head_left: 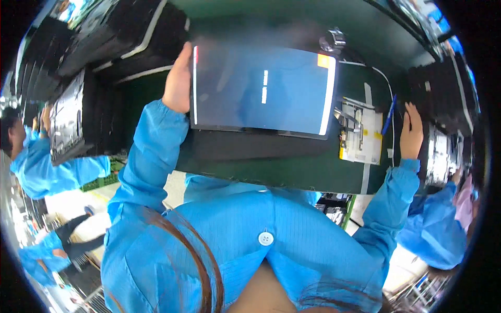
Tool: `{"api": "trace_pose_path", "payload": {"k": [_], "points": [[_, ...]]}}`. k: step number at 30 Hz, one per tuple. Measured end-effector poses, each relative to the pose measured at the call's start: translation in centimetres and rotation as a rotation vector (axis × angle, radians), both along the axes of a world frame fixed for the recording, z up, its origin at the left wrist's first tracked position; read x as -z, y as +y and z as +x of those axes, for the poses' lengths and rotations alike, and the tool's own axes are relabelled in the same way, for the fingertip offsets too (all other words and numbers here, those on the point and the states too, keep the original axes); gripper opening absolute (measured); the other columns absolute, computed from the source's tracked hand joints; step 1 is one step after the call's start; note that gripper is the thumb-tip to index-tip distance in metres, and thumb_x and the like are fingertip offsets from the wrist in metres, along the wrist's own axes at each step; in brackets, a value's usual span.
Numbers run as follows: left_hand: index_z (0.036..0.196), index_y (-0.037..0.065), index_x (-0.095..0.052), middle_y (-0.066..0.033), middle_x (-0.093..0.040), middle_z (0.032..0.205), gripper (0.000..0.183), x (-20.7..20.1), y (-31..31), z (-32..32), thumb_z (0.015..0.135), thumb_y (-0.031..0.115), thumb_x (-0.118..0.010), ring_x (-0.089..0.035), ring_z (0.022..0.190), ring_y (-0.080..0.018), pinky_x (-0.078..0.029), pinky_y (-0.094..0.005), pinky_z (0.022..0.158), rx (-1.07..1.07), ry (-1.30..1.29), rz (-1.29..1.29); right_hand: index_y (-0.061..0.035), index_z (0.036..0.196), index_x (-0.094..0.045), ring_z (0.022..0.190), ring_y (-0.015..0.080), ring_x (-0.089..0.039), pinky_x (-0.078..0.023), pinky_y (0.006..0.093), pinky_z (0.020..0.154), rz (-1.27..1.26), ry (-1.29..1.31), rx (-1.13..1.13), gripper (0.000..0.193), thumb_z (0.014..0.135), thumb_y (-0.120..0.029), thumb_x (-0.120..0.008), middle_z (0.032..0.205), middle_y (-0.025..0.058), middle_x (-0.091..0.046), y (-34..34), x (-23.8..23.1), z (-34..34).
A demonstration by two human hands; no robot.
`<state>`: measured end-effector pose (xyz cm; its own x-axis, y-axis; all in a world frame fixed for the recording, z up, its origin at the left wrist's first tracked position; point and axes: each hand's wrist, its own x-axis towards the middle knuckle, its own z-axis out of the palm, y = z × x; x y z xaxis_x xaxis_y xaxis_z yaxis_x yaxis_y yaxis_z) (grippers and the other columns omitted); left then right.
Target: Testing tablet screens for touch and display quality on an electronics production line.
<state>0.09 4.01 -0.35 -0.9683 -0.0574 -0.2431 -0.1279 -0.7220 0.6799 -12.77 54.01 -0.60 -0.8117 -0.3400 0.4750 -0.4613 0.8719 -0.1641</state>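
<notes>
A flat display panel with a lit blue-grey screen lies in front of me. White strips run down its sides, and an orange block marks its upper right corner. My left hand is closed around the panel's left edge, its fingers partly hidden behind it. To the right, my right hand is held out with its fingers stretched and nothing in them. Between that hand and the panel are a blue pen and a white flat part with circuit strips and yellow tape.
The dark green work surface carries a small metallic object beyond the panel. Stacked black trays stand at left, more black stacks at right. A white cable curves behind the pen. Co-workers in blue sit on both sides.
</notes>
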Motion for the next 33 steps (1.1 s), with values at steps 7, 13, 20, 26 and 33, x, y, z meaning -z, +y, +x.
{"api": "trace_pose_path", "payload": {"k": [7,13,20,26,33], "points": [[0.107,0.007,-0.055,-0.0067,-0.061,0.097,0.044,0.9,-1.0,0.4,0.091,0.044,-0.036,-0.06,0.081,-0.019,-0.049,-0.0315,0.073,-0.042,-0.054,-0.03,-0.0051,0.114,-0.056,0.114,0.0294,-0.047,-0.036,0.0346,0.096,-0.027,-0.108,0.065,0.029,0.091,-0.018,-0.043,0.121,0.0154,-0.052,0.0,1.3,-0.6],[0.108,0.005,-0.057,-0.0076,-0.063,0.098,0.047,0.7,-0.6,0.4,0.091,0.045,-0.037,-0.06,0.085,-0.0191,-0.048,-0.0316,0.078,-0.047,-0.039,0.018,-0.0047,0.11,-0.058,0.11,0.0286,-0.05,-0.037,0.0343,0.094,0.125,0.006,0.085,0.026,0.087,-0.014,-0.049,0.117,0.0146,-0.054,-0.9,-0.3,-1.0],[0.108,0.005,-0.056,-0.008,-0.062,0.1,0.048,0.4,-0.7,0.6,0.092,0.044,-0.035,-0.06,0.086,-0.0201,-0.047,-0.0324,0.079,-0.037,-0.052,-0.034,-0.004,0.105,-0.058,0.092,0.023,-0.057,-0.044,0.0301,0.082,-0.103,-0.432,-0.55,0.03,0.075,-0.002,-0.058,0.102,0.0124,-0.058,-14.1,-4.7,2.1],[0.109,0.008,-0.055,-0.0059,-0.062,0.093,0.041,-0.4,0.6,0.4,0.093,0.04,-0.035,-0.06,0.078,-0.0166,-0.05,-0.029,0.068,-0.117,-0.07,-0.088,-0.0016,0.092,-0.056,0.072,0.0139,-0.053,-0.045,0.0247,0.064,-0.282,-0.632,-0.543,0.023,0.07,-0.002,-0.062,0.084,0.008,-0.056,-16.1,-2.1,3.1],[0.117,0.006,-0.05,-0.0085,-0.058,0.107,0.05,-0.7,0.3,0.7,0.092,0.046,-0.032,-0.057,0.093,-0.0215,-0.047,-0.034,0.08,-0.038,-0.06,-0.045,-0.0048,0.084,-0.049,0.057,0.0063,-0.03,-0.025,0.0228,0.048,-0.34,-0.562,-0.286,0.028,0.066,-0.01,-0.07,0.065,0.0008,-0.036,-15.9,-2.8,2.4]]}}
